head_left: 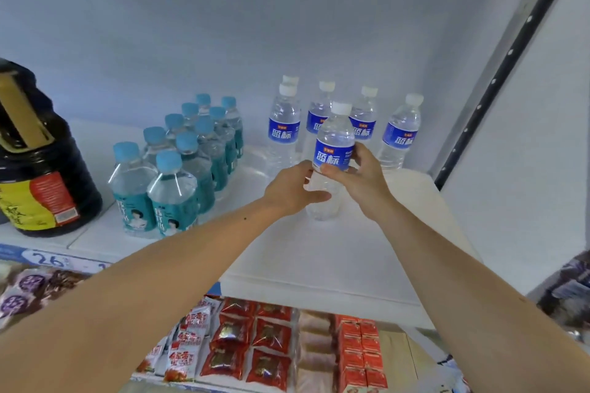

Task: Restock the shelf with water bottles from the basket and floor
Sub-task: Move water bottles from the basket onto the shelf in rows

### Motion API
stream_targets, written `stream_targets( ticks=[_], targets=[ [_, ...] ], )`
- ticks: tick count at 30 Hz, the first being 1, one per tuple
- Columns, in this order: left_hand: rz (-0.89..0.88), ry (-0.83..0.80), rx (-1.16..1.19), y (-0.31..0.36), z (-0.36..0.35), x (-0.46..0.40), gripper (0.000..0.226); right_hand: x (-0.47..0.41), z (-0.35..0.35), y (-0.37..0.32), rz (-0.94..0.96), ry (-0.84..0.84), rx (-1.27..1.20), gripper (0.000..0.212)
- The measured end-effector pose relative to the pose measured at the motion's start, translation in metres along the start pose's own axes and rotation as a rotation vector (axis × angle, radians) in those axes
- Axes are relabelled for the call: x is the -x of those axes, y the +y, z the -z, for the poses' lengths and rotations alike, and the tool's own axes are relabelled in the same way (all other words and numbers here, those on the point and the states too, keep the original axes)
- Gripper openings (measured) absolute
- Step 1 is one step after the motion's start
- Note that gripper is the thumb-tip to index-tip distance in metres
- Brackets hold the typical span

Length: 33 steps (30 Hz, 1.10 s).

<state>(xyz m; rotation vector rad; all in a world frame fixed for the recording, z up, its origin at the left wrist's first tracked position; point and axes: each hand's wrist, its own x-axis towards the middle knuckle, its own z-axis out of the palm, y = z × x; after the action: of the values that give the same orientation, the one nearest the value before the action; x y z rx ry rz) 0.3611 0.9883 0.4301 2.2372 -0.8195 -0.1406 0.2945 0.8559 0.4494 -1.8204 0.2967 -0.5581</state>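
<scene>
1. While both hands hold it, the water bottle [333, 150] stands upright on the shelf [319, 252], in front of five like it.
2. Right hand [357, 179] pinches the label; left hand [292, 190] cups the lower body.
3. Probably full and fairly heavy, with thin, slippery walls that may dent; the firmer labelled band looks the best hold.

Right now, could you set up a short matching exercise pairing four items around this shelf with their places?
Things:
1. held water bottle
2. teal-label bottles
3. dark jug
4. red snack packets

Places:
A. far left of the shelf
B. lower shelf, beneath the arms
C. between both hands, in front of the white-capped row
D. shelf middle, blue caps, packed in rows

Pairs: 1-C, 2-D, 3-A, 4-B
</scene>
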Motion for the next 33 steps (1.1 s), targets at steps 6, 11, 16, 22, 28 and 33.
stream_targets(
  ticks=[6, 11, 16, 22, 28, 33],
  targets=[
    [0.029, 0.026, 0.046, -0.016, -0.004, -0.025, 0.064, -0.030, -0.003, 0.011, 0.033, -0.066, -0.021, 0.064],
    [0.000, 0.003, 0.053, -0.030, -0.006, -0.033, 0.074, -0.048, -0.005, 0.021, 0.019, -0.114, 0.004, 0.068],
    [0.019, -0.038, 0.081, -0.044, -0.013, -0.029, 0.076, -0.054, -0.004, 0.026, -0.017, -0.128, 0.009, 0.071],
    [0.074, -0.113, -0.029, -0.058, -0.012, -0.026, 0.079, -0.043, -0.013, 0.037, -0.105, -0.058, 0.067, 0.074],
    [0.029, -0.117, -0.172, -0.061, -0.011, -0.028, 0.062, -0.028, -0.025, 0.058, -0.101, 0.004, 0.152, 0.069],
    [0.032, -0.137, -0.256, -0.059, -0.009, -0.032, 0.067, -0.036, -0.029, 0.060, -0.109, 0.022, 0.190, 0.067]
  ],
)
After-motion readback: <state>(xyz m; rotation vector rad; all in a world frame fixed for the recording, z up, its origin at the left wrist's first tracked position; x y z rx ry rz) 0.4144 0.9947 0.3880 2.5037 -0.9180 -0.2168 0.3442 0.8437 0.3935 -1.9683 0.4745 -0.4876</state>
